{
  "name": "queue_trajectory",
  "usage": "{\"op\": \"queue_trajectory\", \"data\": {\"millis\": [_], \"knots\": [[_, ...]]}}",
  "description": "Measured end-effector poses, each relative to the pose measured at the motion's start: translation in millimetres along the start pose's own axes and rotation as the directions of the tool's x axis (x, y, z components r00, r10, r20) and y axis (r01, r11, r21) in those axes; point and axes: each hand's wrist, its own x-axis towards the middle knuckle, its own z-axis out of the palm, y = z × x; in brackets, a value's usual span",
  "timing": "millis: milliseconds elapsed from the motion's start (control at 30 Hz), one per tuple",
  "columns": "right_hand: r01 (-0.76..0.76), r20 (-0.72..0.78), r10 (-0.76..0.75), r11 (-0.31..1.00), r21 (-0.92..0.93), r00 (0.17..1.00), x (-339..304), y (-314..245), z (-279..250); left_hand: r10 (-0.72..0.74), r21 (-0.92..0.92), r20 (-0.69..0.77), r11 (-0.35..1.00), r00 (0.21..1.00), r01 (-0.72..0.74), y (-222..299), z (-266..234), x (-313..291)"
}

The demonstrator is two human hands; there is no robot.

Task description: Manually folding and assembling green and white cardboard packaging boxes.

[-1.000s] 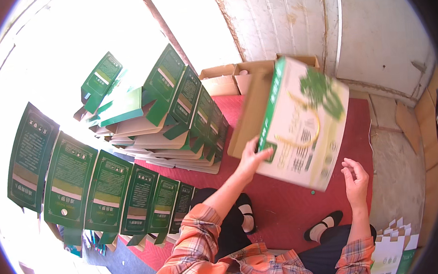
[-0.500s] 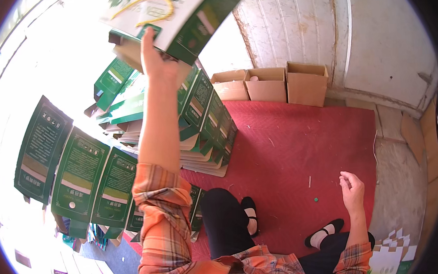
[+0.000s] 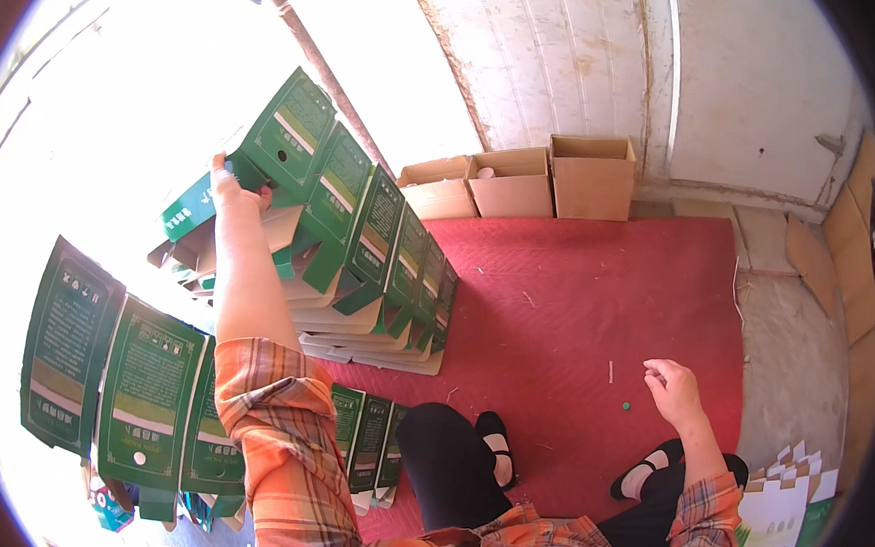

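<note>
My left hand reaches far forward at the upper left and grips the top green cardboard box. That box lies on a tall stack of green printed boxes with open flaps, and bright light washes out part of its far side. Over the red mat hangs my right hand. Its fingers are loosely bent, with nothing visible in them. A small green disc and a thin pale strip lie on the mat near it.
More green boxes stand in a row at the left. Three brown open cartons line the white wall. A white cut-edged carton sits at the lower right, and flat cardboard leans at the right edge.
The box in my left hand, earlier raised above the stack with its white face and yellow cord showing, is now down on top of it. My right hand has shifted slightly left.
</note>
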Motion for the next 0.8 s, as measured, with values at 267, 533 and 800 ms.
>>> {"op": "queue_trajectory", "data": {"millis": [267,533,800], "knots": [[-0.019,0.095,0.028,0.995,-0.103,0.995,2.6,1.3,6.3,0.043,0.018,-0.018,0.999,0.999,-0.043,10.2,-9.6,32.3],[-0.023,0.160,0.044,0.991,-0.130,0.986,4.4,-1.5,5.8,0.103,0.038,0.049,0.994,0.993,-0.105,20.7,-34.8,69.7],[-0.086,0.232,0.115,0.987,-0.133,0.966,-5.3,-13.3,2.5,0.184,0.261,-0.153,0.955,0.971,-0.140,8.3,-41.7,69.7]]}}
